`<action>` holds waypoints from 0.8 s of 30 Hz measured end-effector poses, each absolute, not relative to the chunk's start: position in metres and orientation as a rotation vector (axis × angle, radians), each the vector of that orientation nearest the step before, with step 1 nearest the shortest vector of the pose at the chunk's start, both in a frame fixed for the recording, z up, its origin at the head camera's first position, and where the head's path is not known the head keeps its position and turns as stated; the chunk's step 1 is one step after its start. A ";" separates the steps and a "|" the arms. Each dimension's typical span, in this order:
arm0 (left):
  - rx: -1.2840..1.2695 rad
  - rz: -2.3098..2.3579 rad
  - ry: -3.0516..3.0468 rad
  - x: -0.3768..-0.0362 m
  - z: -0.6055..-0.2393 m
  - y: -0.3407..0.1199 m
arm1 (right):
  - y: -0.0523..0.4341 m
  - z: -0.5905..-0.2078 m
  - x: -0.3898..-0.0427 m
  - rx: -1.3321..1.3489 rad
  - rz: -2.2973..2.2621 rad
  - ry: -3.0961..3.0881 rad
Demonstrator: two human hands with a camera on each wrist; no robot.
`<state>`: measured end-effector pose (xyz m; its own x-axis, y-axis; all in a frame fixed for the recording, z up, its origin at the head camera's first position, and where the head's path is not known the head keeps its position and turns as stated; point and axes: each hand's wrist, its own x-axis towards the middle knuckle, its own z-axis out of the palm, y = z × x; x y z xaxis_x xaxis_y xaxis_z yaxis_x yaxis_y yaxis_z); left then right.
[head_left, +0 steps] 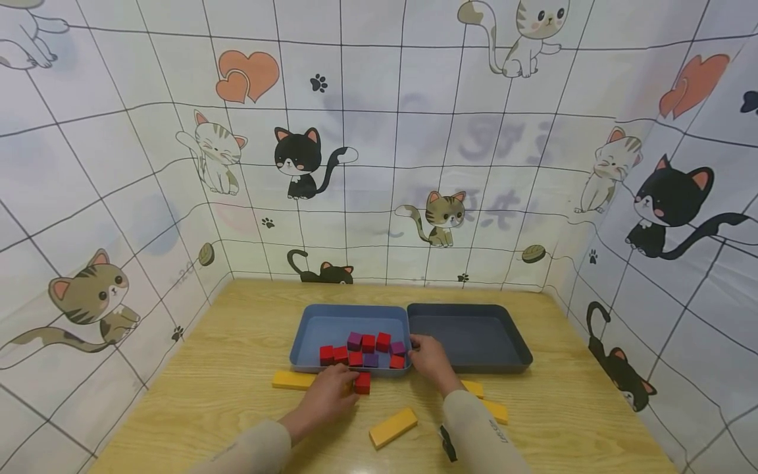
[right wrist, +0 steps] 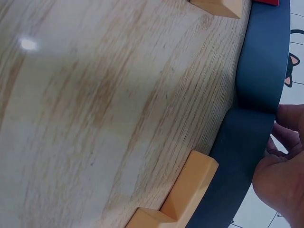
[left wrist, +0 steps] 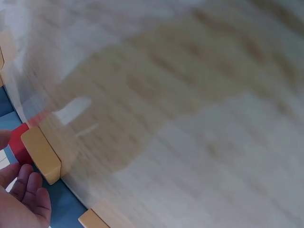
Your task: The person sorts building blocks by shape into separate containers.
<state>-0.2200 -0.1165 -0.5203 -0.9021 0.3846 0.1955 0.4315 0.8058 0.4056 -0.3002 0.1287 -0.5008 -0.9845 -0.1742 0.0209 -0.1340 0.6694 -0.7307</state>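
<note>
A light blue tray (head_left: 308, 332) holds several red and purple cubes (head_left: 368, 343). One red cube (head_left: 363, 383) sits on the table just in front of that tray. My left hand (head_left: 331, 392) is at this cube, which lies between thumb and fingertips; in the blurred left wrist view the red cube (left wrist: 19, 142) shows beside a yellow block (left wrist: 42, 154). My right hand (head_left: 429, 359) rests at the front rim where the two trays meet, next to a red cube (head_left: 397, 361). Its fingers (right wrist: 289, 123) reach over the dark blue tray (right wrist: 259, 71) rim and hold nothing.
A dark blue tray (head_left: 468, 332) stands to the right of the light one. Yellow blocks lie on the wooden table: one at the left (head_left: 293, 380), one in front (head_left: 393, 427), two by my right forearm (head_left: 497, 411). Cat-print walls enclose three sides.
</note>
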 end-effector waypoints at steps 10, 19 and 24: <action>-0.705 -0.707 -2.878 -0.216 -0.521 -0.115 | 0.129 -0.502 -0.302 -0.251 -1.216 2.827; -0.752 -0.699 -2.849 -0.216 -0.519 -0.105 | 0.130 -0.503 -0.303 -0.252 -1.226 2.820; -0.757 -0.689 -2.869 -0.220 -0.519 -0.103 | 0.130 -0.502 -0.303 -0.253 -1.219 2.823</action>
